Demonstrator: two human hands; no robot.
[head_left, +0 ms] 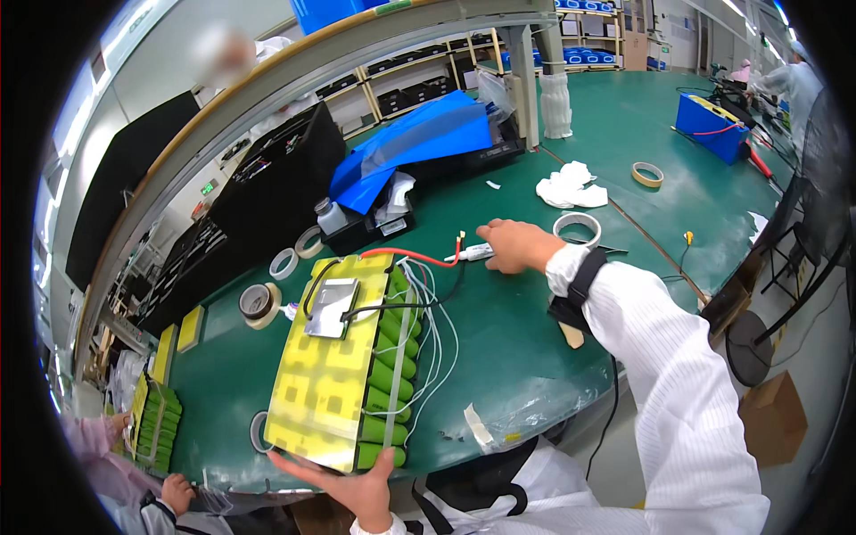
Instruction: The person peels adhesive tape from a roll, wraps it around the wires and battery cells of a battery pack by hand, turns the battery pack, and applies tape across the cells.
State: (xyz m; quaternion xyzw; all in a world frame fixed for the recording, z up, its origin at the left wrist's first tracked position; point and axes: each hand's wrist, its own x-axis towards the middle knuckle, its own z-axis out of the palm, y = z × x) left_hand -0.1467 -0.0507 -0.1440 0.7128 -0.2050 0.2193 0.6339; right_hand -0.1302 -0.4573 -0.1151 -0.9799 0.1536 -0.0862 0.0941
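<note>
A battery pack [323, 392] of green cylindrical cells, covered by a yellow sheet, leans on the bench in front of me. Thin white wires and thicker red and black leads come off it, and a silvery plate [332, 308] lies on its upper part. My left hand [357, 490] spans the pack's near edge, thumb and forefinger spread along it, steadying it. Beyond the pack, my right hand [517, 247] has its fingers closed on the end of a slim white tube [469, 253], which lies close to the red lead's tip. The undersides of those fingers are hidden.
Tape rolls [578, 229] lie about the green bench [517, 348], with white cloth [572, 185] further back. A black bin [370, 234] and blue sheeting [419, 143] stand behind the pack. A co-worker's hand [177, 493] is at lower left, near another pack [156, 426].
</note>
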